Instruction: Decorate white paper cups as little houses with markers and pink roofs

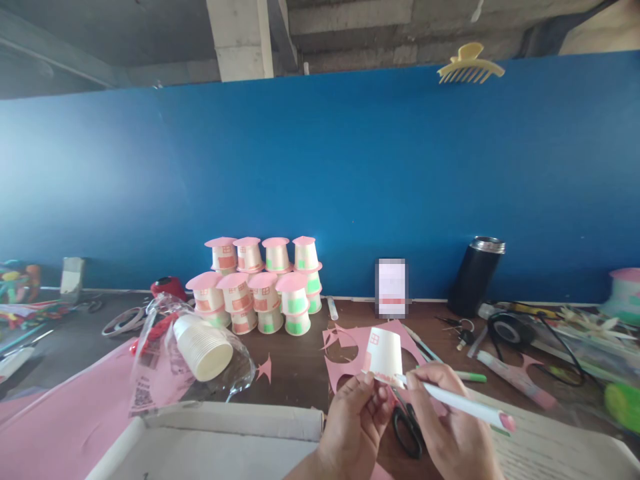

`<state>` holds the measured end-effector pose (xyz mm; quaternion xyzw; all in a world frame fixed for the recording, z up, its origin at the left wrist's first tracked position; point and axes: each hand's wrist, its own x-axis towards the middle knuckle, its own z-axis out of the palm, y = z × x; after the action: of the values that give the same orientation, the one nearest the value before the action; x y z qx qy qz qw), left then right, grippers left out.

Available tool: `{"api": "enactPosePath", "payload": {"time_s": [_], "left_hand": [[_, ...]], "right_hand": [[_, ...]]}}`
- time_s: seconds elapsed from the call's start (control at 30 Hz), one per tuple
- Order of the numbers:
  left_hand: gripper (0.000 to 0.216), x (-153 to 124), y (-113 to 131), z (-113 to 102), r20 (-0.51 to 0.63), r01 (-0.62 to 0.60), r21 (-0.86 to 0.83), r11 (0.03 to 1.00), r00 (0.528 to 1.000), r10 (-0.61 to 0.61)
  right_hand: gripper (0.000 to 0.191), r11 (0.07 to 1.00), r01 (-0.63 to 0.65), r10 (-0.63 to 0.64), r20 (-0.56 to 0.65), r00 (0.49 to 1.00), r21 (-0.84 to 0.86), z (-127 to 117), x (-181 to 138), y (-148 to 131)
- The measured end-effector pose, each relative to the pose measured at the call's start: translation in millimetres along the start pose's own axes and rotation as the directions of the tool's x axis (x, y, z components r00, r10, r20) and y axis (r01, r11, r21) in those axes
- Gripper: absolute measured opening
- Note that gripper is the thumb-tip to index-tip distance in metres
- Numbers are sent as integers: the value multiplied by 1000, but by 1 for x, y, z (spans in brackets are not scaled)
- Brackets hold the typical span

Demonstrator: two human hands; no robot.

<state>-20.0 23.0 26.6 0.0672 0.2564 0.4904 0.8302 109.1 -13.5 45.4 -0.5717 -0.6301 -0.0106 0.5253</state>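
Observation:
My left hand (354,417) pinches the rim of an upside-down white paper cup (385,350). A small red window and a red patch are drawn on its left side, with red marks along the rim. In my right hand (445,417) is a white marker (463,402) with a pink end, its tip close to the cup's lower right rim. Black-handled scissors (407,432) lie below, between my hands. Pink paper (336,365) with round cut-outs lies behind the cup.
Decorated cups (257,293) with pink roofs stand stacked at the back. Plain nested cups (204,348) lie in a plastic bag at left. A white box (220,447) sits in front. A black flask (476,275), a phone (391,288) and tape (513,328) are at the back and right.

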Motion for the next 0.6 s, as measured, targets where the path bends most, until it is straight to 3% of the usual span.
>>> {"api": "enactPosePath", "payload": {"time_s": [0.17, 0.6], "left_hand": [[7, -1, 0, 1, 48, -5, 21, 1000, 999, 4], [8, -1, 1, 1, 63, -2, 18, 1000, 998, 1]], "right_hand": [[16, 999, 14, -16, 40, 999, 45, 0, 0, -4], [22, 997, -22, 27, 74, 997, -75, 1, 1, 3]]}}
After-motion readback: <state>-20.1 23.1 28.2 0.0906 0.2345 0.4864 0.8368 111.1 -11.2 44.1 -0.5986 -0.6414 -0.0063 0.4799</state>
